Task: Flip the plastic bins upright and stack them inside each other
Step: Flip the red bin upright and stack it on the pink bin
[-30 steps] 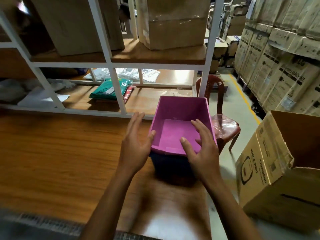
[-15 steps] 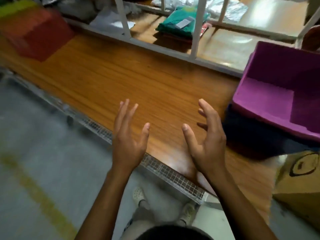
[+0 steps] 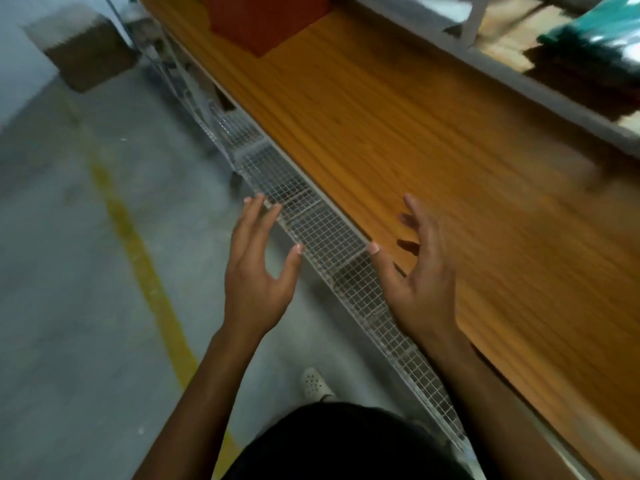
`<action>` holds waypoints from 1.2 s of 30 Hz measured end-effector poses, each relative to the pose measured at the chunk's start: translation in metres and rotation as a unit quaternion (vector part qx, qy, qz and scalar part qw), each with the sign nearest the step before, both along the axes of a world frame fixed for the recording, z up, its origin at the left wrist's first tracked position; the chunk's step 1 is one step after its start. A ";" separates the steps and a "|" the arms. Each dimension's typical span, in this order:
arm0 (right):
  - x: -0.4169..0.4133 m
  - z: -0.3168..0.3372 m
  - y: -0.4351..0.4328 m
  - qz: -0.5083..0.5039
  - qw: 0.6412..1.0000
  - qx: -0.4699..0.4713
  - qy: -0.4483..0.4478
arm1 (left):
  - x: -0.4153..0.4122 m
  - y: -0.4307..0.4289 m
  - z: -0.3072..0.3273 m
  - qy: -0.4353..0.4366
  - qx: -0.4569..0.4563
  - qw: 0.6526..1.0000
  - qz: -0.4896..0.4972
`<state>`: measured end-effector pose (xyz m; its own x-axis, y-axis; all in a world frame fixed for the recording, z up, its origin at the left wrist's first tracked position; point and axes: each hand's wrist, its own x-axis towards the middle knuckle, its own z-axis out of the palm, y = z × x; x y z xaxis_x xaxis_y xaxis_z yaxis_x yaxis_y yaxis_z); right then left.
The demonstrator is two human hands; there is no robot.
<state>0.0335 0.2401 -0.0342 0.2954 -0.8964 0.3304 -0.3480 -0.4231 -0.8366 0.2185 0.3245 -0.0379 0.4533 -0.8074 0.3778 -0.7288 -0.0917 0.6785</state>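
An orange-red plastic bin [image 3: 266,20] sits bottom-up on the wooden table [image 3: 398,109] at the top of the view, partly cut off by the frame. My left hand [image 3: 258,268] hovers open over the floor and the wire-mesh tray, holding nothing. My right hand [image 3: 420,275] is open above the table's near edge, fingers spread, also empty. Both hands are far from the orange-red bin. The purple and dark blue bins are out of view.
A wire-mesh tray [image 3: 325,237] runs along the table's front edge. A white shelf rail [image 3: 519,77] borders the far side, with a green packet [image 3: 602,39] behind it. A cardboard box [image 3: 86,53] stands on the grey floor by a yellow line [image 3: 138,258].
The view has swung left and down. The purple bin nested in the dark blue one has left the frame. Both empty hands came off it and now hang over the table's front edge.
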 end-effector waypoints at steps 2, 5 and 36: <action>0.035 -0.001 -0.007 0.025 1.000 -0.004 -0.003 | 0.030 -0.001 0.003 -0.008 -0.004 1.000 0.021; 0.082 0.001 -0.019 0.054 0.999 -0.010 -0.001 | 0.068 -0.007 0.007 -0.013 -0.010 0.999 0.051; 0.484 0.018 -0.334 0.043 0.999 -0.019 -0.005 | 0.488 -0.322 0.023 -0.026 -0.024 0.997 0.067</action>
<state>0.5172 -0.0942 -0.0163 0.3677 -0.8543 0.3673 -0.3006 -0.4830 -0.8224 0.7060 0.0030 -0.0150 0.5341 -0.7221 0.4397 -0.7466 -0.1590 0.6460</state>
